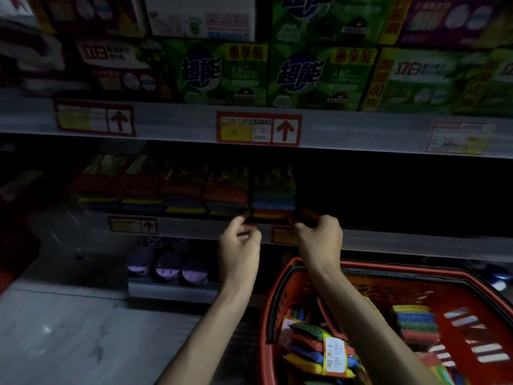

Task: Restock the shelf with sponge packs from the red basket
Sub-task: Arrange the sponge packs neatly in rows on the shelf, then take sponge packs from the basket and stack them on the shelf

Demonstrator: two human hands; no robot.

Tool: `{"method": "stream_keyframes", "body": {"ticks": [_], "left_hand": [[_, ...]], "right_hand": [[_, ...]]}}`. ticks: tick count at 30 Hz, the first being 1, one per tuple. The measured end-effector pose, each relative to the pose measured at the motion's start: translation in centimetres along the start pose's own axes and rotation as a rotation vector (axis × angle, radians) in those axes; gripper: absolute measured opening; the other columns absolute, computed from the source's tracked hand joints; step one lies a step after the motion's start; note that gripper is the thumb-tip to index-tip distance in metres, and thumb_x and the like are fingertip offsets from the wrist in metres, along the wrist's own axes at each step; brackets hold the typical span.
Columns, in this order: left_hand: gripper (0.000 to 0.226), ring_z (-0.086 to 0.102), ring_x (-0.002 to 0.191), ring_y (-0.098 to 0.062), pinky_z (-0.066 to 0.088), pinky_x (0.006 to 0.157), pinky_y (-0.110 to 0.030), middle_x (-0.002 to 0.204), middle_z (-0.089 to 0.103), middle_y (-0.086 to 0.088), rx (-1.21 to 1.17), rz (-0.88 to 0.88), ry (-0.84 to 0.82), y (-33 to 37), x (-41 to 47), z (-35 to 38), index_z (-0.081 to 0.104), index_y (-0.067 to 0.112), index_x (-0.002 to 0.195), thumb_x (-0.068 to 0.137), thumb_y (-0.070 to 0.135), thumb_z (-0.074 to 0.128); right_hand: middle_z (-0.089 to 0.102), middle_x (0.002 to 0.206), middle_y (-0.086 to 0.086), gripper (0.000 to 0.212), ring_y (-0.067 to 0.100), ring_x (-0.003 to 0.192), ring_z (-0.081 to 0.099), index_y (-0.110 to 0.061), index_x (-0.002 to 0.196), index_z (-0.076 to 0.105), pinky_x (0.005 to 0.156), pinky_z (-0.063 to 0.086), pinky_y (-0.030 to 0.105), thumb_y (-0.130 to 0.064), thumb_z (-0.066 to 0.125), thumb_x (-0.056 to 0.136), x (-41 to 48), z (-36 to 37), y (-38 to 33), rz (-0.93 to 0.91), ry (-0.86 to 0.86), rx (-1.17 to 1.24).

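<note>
A multicoloured sponge pack [273, 195] stands at the right end of a row of sponge packs [166, 187] on the dim middle shelf [388, 240]. My left hand [240, 240] pinches its lower left corner and my right hand [319, 237] pinches its lower right corner. The red basket [280, 295] sits at the lower right and holds more sponge packs [319, 348], one of them [415, 323] standing by itself further right.
To the right of the held pack the shelf is dark and shows no goods. The shelf above carries green detergent boxes [222, 73] and red price tags [258, 129]. Purple round containers [169, 265] stand on the lowest shelf. Grey floor [69, 343] lies at the lower left.
</note>
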State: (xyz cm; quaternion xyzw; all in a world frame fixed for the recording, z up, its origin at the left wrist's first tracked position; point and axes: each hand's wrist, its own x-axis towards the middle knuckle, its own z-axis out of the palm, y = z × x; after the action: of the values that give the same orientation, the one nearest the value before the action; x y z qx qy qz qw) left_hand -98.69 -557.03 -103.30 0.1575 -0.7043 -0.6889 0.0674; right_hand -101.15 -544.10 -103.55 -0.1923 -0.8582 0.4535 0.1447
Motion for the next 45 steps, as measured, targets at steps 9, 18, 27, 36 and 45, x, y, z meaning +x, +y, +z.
{"method": "stream_keyframes", "body": {"ticks": [9,18,27,36,45], "left_hand": [[0.032,0.064,0.070,-0.009,0.045,0.054,-0.016,0.087,0.069,0.005,-0.025,-0.006,0.003,-0.2,0.1,0.2,0.062,0.021,0.124,0.097,0.004,0.060],[0.041,0.064,0.069,-0.003,0.046,0.056,-0.014,0.095,0.072,0.006,-0.051,0.026,-0.001,0.4,-0.4,-0.1,0.055,0.044,0.100,0.097,0.004,0.058],[0.034,0.066,0.073,-0.004,0.048,0.057,-0.011,0.103,0.072,0.001,-0.047,0.019,0.011,0.8,-1.2,-0.8,0.059,0.026,0.121,0.097,0.003,0.060],[0.027,0.069,0.090,-0.011,0.053,0.073,-0.019,0.098,0.072,0.000,0.060,0.125,-0.240,1.2,-7.5,-0.6,0.071,0.029,0.107,0.095,0.006,0.066],[0.032,0.061,0.110,-0.006,0.048,0.096,-0.024,0.116,0.063,0.012,0.731,0.650,-0.501,-2.2,-12.6,3.6,0.066,0.025,0.123,0.092,0.026,0.069]], "right_hand": [[0.072,0.094,0.003,0.025,0.014,0.075,0.063,-0.009,0.119,0.074,0.070,0.047,0.027,-0.013,0.065,0.096,-0.6,-0.3,-0.3,-0.061,-0.021,0.095],[0.071,0.105,0.001,0.029,0.010,0.092,0.062,-0.008,0.125,0.071,0.077,0.044,0.022,-0.015,0.063,0.098,-1.5,-0.6,-0.1,-0.102,-0.052,0.106],[0.070,0.118,0.001,0.037,0.005,0.093,0.059,-0.013,0.135,0.064,0.085,0.048,0.023,-0.017,0.065,0.098,-1.4,-2.3,0.8,-0.170,-0.070,0.093],[0.071,0.117,-0.010,0.035,0.004,0.102,0.067,-0.024,0.128,0.069,0.087,0.054,0.026,-0.019,0.071,0.094,-2.4,-12.1,4.0,-0.399,-0.272,-0.066],[0.064,0.132,0.004,0.049,0.025,0.120,0.063,-0.022,0.136,0.062,0.096,0.050,0.034,-0.034,0.073,0.090,-1.8,-26.4,12.7,-0.397,-0.714,-0.797]]}}
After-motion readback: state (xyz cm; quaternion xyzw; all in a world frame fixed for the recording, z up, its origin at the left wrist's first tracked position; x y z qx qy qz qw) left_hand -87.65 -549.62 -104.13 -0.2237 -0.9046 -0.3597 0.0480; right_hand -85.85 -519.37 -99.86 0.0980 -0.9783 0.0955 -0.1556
